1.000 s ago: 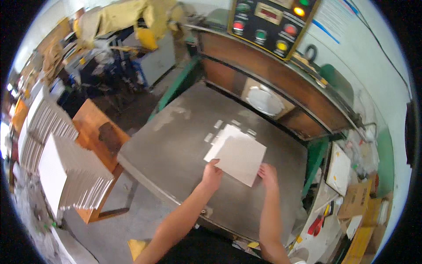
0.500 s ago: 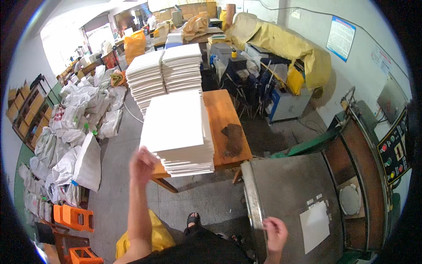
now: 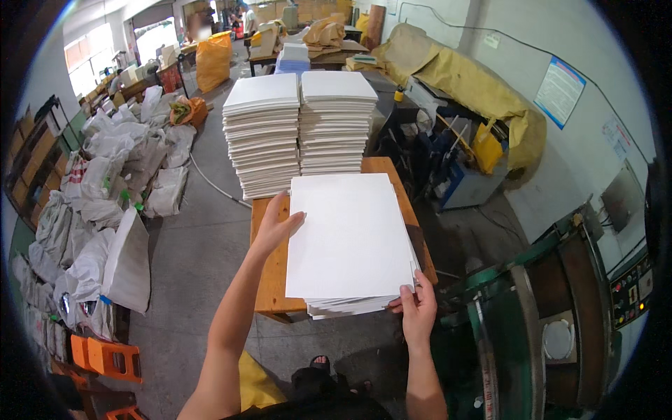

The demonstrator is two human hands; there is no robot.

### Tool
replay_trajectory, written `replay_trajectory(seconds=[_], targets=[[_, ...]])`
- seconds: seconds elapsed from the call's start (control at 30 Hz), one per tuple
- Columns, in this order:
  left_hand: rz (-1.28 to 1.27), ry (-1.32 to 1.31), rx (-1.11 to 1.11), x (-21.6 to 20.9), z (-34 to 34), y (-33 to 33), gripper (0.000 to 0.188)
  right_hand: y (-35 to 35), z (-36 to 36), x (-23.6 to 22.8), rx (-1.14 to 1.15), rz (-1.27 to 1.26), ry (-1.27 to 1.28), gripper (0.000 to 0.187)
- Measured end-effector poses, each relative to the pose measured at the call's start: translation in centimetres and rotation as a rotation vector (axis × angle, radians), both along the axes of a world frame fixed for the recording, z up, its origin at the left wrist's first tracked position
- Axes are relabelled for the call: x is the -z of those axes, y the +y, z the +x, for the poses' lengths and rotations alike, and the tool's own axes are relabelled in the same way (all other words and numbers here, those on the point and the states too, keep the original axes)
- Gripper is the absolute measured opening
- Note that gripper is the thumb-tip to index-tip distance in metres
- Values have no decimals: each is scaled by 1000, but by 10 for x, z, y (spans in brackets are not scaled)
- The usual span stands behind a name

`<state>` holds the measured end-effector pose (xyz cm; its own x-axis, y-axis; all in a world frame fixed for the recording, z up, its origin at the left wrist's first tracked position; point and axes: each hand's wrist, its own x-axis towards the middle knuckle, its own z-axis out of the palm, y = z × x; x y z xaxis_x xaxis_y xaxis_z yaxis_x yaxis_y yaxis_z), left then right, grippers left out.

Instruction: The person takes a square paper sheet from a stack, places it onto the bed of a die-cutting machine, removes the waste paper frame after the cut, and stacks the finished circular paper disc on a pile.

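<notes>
A stack of white sheets (image 3: 346,234), like stiff paper or thin card, lies on a wooden table (image 3: 269,288) in front of me. My left hand (image 3: 274,225) rests at the stack's left edge, thumb and fingers apart, the thumb touching the top sheet's side. At the near right corner my right hand (image 3: 418,311) has thumb and fingers closed around the sheet edges. Just under the top sheet, the edges there are slightly uneven. Two taller piles of white sheets, a left pile (image 3: 264,136) and a right pile (image 3: 336,129), stand close behind.
On the right stands a green-framed machine (image 3: 507,350) with a control panel (image 3: 632,294). White sacks (image 3: 98,189) heap along the left, with orange stools (image 3: 105,358) nearer me. Yellow-brown sheeting (image 3: 455,80) covers things by the right wall. A hose (image 3: 203,171) crosses the floor.
My right hand has moved from beside the machine to the stack's near right corner. My left hand has shifted up along its left edge. The machine's flat bed and its sheet no longer show.
</notes>
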<state>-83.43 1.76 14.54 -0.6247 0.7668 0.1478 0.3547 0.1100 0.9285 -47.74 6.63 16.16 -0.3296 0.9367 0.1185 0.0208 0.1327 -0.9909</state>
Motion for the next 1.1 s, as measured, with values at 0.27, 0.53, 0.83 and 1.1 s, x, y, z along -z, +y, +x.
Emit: replay_trajectory(seconds=[0.27,0.53,0.83,1.1], targets=[[80,-304,226,-1,-39,57,79,4,-19,-16,157,-113,-90,43],[277,-245,196,30,-72,82,55,2,-13,-5,85,-14,-132,67],[230,-82,167,15,-55,72,58,23,-16,-26,288,324,-518,48],[304,-245,206,25,-58,75,64,78,-12,-53,-151,441,-751,26]])
